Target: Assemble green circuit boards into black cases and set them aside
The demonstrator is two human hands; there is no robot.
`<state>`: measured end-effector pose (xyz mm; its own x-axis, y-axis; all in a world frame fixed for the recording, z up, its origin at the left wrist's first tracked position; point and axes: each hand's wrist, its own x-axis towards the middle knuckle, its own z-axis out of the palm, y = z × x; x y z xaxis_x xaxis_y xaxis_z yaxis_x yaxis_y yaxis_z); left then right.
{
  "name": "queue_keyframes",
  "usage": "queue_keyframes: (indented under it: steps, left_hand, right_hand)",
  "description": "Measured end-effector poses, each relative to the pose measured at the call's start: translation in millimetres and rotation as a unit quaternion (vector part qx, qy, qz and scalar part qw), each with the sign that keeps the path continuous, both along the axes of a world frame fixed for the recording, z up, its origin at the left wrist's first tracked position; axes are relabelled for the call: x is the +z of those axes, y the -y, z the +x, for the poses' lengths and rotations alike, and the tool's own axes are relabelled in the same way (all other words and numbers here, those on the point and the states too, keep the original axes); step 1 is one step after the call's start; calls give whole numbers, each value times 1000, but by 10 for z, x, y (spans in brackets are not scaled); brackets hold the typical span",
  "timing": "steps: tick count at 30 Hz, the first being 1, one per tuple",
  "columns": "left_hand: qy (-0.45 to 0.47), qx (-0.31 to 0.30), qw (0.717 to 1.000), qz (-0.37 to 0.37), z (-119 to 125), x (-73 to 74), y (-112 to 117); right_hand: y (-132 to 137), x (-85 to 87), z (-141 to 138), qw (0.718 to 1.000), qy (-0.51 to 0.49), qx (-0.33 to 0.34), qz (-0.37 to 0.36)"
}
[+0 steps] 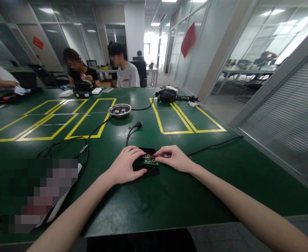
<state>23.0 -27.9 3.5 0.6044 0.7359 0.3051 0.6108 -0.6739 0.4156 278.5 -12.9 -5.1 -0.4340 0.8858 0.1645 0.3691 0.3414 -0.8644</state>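
Note:
A small black case lies on the green table right in front of me, with a little green circuit board carrying copper coils set in it. My left hand rests on the left side of the case, fingers curled round it and thumb against its front edge. My right hand pinches the board's right edge with its fingertips. A black cord with a plug runs from the case towards the table's middle.
A metal dish with small parts stands further back among yellow tape outlines. Black cables trail to the left. A black device sits at the far right. Two people sit at the far side, a third person's arm shows at far left.

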Motion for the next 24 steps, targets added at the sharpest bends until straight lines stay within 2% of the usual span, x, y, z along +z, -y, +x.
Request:
queue_keyframes:
  steps: [4,17,20,24]
  left_hand:
    - [7,-6,1000,-6,-3,-1,-9]
    - [16,-30,999,-30,-97,20,-76]
    - [6,-17,999,-34,-73,16,-73]
    - [-6,44,999,-2,16,-1,-59]
  right_hand:
    - [2,-60,-90,1000,-12,-3,-13]
    - [-57,-25,-55,988,32,43,145]
    - [-66,-49,-64,987,32,47,148]
    - [-58,-82,-81,988,43,44,142]
